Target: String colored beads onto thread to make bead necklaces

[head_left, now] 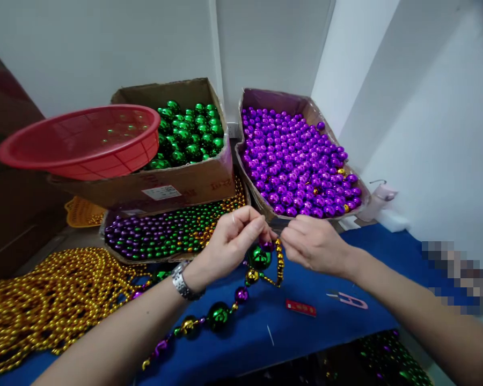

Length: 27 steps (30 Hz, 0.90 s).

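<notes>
My left hand [231, 241] and my right hand [312, 244] meet above a blue table [265, 321], fingers pinched together on a bead string [225, 305]. The string carries large green, gold and purple balls and trails down to the lower left. A short loop of small gold beads [279, 265] hangs between my hands. A purple ball sits right at my left fingertips. A metal watch is on my left wrist.
Behind stand a cardboard box of green balls [189, 134], a box of purple balls [298, 161], and a red plastic basket [84, 142]. A tray of mixed bead strands [165, 233] and a heap of gold strands [48, 305] lie left. A red card [300, 307] and pink snips [352, 300] lie right.
</notes>
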Each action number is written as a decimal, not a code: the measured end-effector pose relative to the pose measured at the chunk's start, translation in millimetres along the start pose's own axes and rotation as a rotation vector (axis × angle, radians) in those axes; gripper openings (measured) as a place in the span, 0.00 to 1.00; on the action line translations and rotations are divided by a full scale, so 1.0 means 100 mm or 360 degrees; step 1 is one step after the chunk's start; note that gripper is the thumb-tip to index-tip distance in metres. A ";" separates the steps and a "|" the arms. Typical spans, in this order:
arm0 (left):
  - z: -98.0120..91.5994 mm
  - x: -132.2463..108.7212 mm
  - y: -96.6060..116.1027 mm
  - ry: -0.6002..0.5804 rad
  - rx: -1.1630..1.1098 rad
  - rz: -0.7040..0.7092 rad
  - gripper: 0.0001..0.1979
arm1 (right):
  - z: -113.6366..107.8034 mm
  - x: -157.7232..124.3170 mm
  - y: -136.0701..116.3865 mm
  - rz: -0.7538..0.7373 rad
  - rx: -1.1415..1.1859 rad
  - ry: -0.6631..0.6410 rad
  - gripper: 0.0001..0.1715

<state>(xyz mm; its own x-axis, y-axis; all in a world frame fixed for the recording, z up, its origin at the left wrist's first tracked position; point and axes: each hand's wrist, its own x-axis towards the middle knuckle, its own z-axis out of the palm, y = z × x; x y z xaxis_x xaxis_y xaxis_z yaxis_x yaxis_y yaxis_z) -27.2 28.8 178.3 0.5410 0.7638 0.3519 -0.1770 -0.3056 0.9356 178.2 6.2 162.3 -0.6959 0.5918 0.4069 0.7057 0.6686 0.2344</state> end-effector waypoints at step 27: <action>-0.04 -0.45 -0.45 0.0203 -0.0391 -0.0333 0.14 | 0.43 -0.16 -0.19 -0.0073 0.0352 -0.0141 0.14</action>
<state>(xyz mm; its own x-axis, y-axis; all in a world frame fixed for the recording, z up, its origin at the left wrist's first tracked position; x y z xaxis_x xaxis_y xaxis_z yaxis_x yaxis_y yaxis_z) -46.7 10.4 120.8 0.4821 0.8652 0.1381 -0.2739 -0.0009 0.9618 170.6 3.8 113.1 -0.7424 0.5891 0.3192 0.6334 0.7723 0.0477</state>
